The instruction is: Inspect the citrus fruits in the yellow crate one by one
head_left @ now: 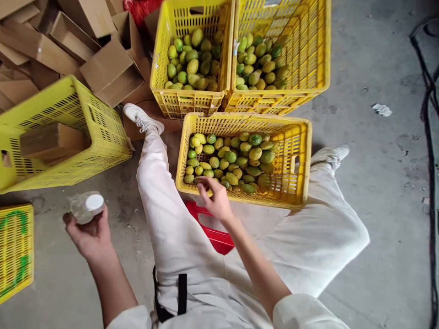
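My left hand [91, 233] is raised over the floor at the left. Its fingers are wrapped round a clear plastic item with a round white end [94, 202]; its exact kind is unclear. Over the near left edge of the middle yellow crate [302, 183] hovers my right hand [216, 198], thumb and fingers apart, nothing visible in it. Just beyond those fingertips lie green and yellow lemons [231, 178], heaped mostly in the crate's left and middle. The crate sits between my legs, tilted towards me.
Two more yellow crates [190, 98] of lemons stand behind it. Cardboard boxes [108, 68] pile up at the back left, beside a yellow crate [106, 137] with cardboard inside. A red plastic piece [219, 237] shows between my legs. Black cables [427, 105] run along the right.
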Demonstrator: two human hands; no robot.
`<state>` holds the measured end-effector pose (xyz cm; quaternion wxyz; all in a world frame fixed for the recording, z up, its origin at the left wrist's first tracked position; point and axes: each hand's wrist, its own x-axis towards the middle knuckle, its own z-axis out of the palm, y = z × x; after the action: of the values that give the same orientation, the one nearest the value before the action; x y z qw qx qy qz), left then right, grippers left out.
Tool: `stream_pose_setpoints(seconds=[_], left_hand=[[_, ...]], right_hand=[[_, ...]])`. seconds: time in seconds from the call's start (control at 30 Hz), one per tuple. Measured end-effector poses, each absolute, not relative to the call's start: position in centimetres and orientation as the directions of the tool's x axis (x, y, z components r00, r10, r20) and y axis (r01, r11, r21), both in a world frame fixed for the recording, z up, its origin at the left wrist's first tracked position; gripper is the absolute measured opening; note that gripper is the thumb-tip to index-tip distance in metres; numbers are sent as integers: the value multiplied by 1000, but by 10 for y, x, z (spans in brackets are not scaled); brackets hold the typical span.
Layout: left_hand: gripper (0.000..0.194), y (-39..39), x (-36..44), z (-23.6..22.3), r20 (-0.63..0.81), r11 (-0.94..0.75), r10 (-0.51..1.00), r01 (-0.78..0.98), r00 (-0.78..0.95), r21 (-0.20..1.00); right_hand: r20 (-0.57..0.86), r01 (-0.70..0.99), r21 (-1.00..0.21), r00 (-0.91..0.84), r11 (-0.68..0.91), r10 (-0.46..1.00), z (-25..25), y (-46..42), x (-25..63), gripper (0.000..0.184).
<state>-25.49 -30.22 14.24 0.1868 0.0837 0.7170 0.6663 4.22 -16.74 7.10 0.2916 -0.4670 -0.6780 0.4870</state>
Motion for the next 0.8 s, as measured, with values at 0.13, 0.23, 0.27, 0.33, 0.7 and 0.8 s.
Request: stream_pose_setpoints(seconds=[0.13, 0.23, 0.27, 0.33, 0.7, 0.8], left_hand=[[41, -273, -178, 163, -400, 24, 320, -415, -859, 910], [46, -257, -124, 162, -525, 109, 374, -526, -764, 843], [47, -253, -109, 161, -542, 111, 400, -548, -739, 829], [47, -248, -85, 163, -578, 102, 457, -605, -677, 789], [63, -316, -20, 157, -754, 699, 657, -388, 18, 600], [79, -327, -14, 133, -322, 376, 919, 266, -227, 888]], right_hand=[[242, 231, -867, -579, 442, 778, 144, -183, 5, 35], [353, 358, -691, -591, 628, 725, 166, -185, 7, 47], [373, 399, -639, -587, 657, 719, 167, -184, 14, 44], [417, 437, -576, -569, 691, 708, 168, -182, 33, 37], [404, 617, -522, -429, 589, 807, 186, -218, 113, 27], [413, 686, -471, -384, 554, 826, 190, -230, 121, 23]])
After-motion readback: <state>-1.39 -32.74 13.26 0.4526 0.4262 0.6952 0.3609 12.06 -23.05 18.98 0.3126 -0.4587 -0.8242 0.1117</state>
